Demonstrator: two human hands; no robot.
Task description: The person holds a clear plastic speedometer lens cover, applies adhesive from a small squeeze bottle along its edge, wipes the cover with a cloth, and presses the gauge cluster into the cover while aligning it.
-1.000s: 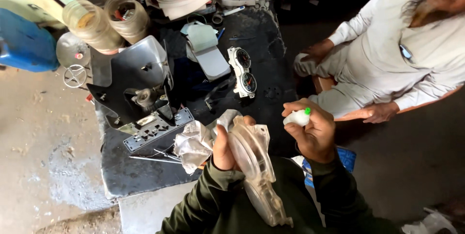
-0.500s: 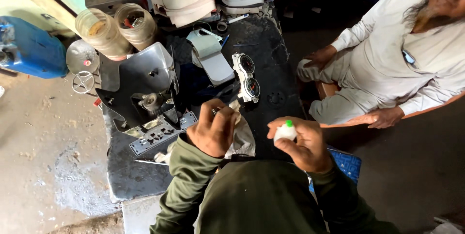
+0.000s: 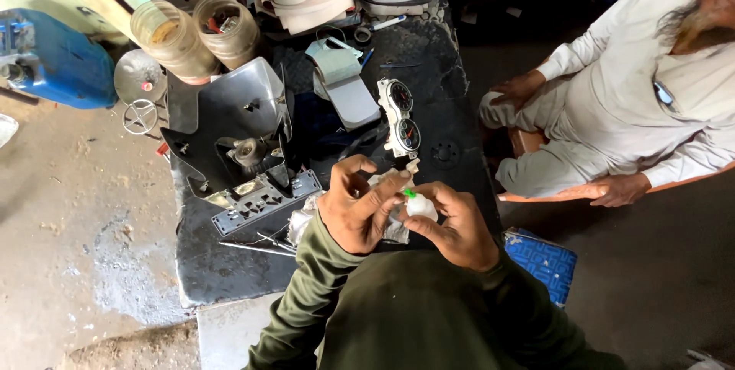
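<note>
My right hand (image 3: 453,224) grips a small white bottle (image 3: 420,205) with a green tip, held just above my lap. My left hand (image 3: 357,208) is closed around a clear plastic part (image 3: 387,179) and a crumpled white cloth (image 3: 305,218), its fingers touching the bottle's green tip. Both hands meet at the near edge of a dark workbench (image 3: 222,270). Just beyond them lies a white gauge cluster (image 3: 401,120) with two round black dials. Most of the plastic part is hidden behind my hands.
A silver panel (image 3: 230,110) and a grey switch strip (image 3: 264,200) lie at the left of the bench, two plastic jars (image 3: 191,33) behind. A blue can (image 3: 53,60) stands on the floor at the left. A seated person in white (image 3: 635,110) is at the right, a blue mat (image 3: 542,257) near them.
My hands dropped from chest height to the bench edge and drew together. The clear plastic part, earlier hanging open from my left hand, is now bunched against the bottle.
</note>
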